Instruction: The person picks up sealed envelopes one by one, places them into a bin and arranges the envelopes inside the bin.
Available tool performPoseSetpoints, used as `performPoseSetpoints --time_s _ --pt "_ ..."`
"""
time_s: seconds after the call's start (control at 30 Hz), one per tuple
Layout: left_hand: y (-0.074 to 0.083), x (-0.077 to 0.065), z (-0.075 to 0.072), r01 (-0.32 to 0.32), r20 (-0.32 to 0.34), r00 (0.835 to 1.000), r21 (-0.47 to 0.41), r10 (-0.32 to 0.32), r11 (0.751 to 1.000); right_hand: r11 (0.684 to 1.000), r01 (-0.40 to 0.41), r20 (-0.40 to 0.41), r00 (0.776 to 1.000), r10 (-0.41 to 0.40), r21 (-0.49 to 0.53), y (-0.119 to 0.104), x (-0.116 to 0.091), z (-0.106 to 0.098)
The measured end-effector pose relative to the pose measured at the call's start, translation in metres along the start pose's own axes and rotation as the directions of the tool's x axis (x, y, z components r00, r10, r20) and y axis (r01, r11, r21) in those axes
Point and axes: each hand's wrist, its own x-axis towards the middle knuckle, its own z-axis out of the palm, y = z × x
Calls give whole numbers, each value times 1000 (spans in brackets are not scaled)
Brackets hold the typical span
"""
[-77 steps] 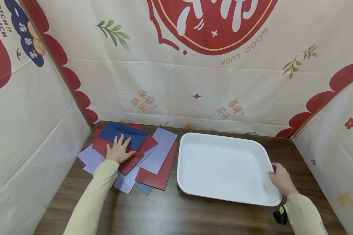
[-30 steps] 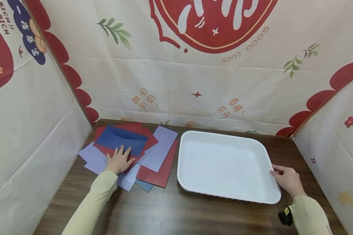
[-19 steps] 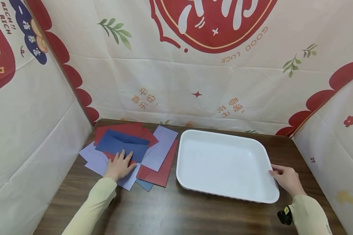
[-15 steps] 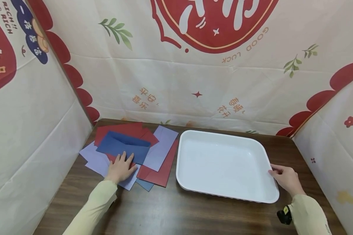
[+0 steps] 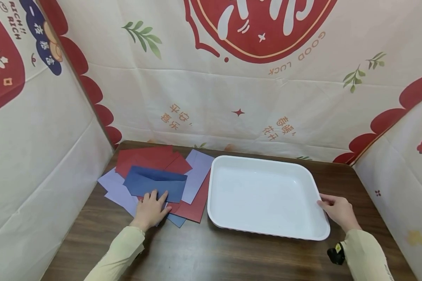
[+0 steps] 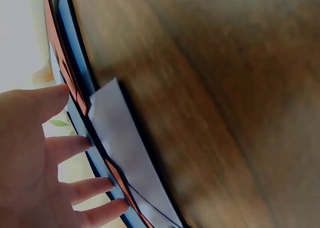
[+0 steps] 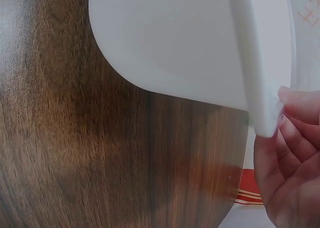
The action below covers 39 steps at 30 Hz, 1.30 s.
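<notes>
- The dark blue rectangular paper envelope (image 5: 142, 180) lay on top of the loose pile, over red paper envelopes (image 5: 144, 156), and sat just ahead of the left hand (image 5: 149, 212); its long axis ran mostly left to right, dipping slightly toward the right, so it lay crosswise to the fingers.
- The left hand was clearly the nearer one; its fingers were spread and fairly straight, the tips resting on the envelope's near long edge with nothing curled round it.
- The right hand (image 5: 339, 212) was well apart, gripping the right-hand rim of the white rectangular tray with rounded corners (image 5: 267, 195); that tray stood between the hands on the dark brown wood-grain table (image 5: 183, 255), just beside the pile (whether it touched the nearest red envelope, I could not tell).
- The left wrist view showed the pile almost edge-on, with a pale lilac paper envelope (image 6: 127, 138) jutting out low over the wood; the head view had most of that piece behind the hand.
- The right wrist view showed fingers tucked beneath the rim; from the head, the tray wall hid them.
</notes>
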Motion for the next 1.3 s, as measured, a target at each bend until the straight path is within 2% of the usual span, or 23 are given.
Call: performPoseSetpoints --time_s 0.2,0.4,0.53,0.77,0.9,1.0,1.07,1.17,1.3 --pt "8 -7 5 -28 -37 999 27 29 999 1000 18 11 1000 -18 -15 2 2 1" --pt "19 -14 9 -38 -44 998 34 40 999 1000 16 5 1000 -16 -25 20 17 9" --pt "27 -17 12 -48 -49 998 36 50 998 1000 25 14 1000 -24 -19 24 21 11" --pt "36 -19 17 -62 -83 995 26 64 998 1000 -22 -5 1000 22 -6 9 14 10" --pt "38 -18 17 -62 -105 992 13 63 998 1000 7 7 1000 -7 -6 -4 4 6" --pt "35 -15 14 -58 -103 993 -23 55 998 999 41 25 999 -41 -8 -11 -2 2" --pt "31 -12 12 -43 -97 995 -67 37 997 999 31 34 999 -31 -11 -10 0 2" --pt "19 -5 5 -13 -119 993 -142 -4 990 999 43 3 999 -43 -23 22 21 14" --pt "-8 7 -6 53 -136 987 -256 -90 965 1000 28 -8 1000 -28 -15 55 42 25"
